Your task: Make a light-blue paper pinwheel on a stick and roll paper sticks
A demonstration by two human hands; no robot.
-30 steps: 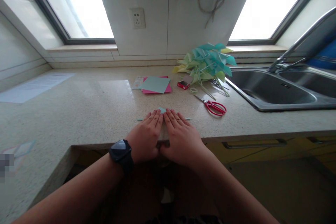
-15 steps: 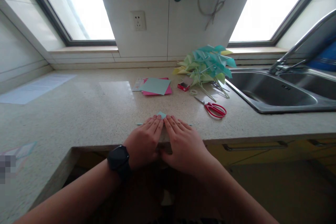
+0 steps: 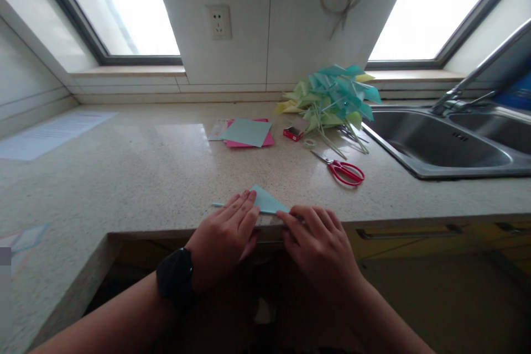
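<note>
**Head view: pressing a fold into pale blue paper at the tabletop's edge**

Head view, lower centre of the frame: my left hand (image 3: 226,235) lies flat, fingers together, pressing down on the left part of a folded pale blue paper triangle (image 3: 267,202). My right hand (image 3: 321,243) rests palm down at the paper's right corner, fingers loosely spread; it grips nothing. The paper sits at the near edge of the tabletop (image 3: 136,177), its point aimed toward the middle of the frame. A thin pale stick (image 3: 217,205) pokes out to the left from under my left fingers.

To crease well, I judge I should keep the left hand's weight steady so the sheet cannot slide, and run the right fingertips along the fold from the middle outward. The paper is so close to the edge that a careless push could tip it off.

Right of centre lie red-handled scissors (image 3: 346,171). Above them, a heap of teal and yellow paper pinwheels (image 3: 332,94), a small red box (image 3: 293,131) and a roll of tape (image 3: 309,143). Centre frame holds a stack of blue and pink paper sheets (image 3: 246,133). A steel sink (image 3: 431,144) with its faucet (image 3: 477,74) fills the right. A printed sheet (image 3: 50,133) lies far left. Bright windows flank a tiled wall with a socket (image 3: 219,21) at top centre.
</note>
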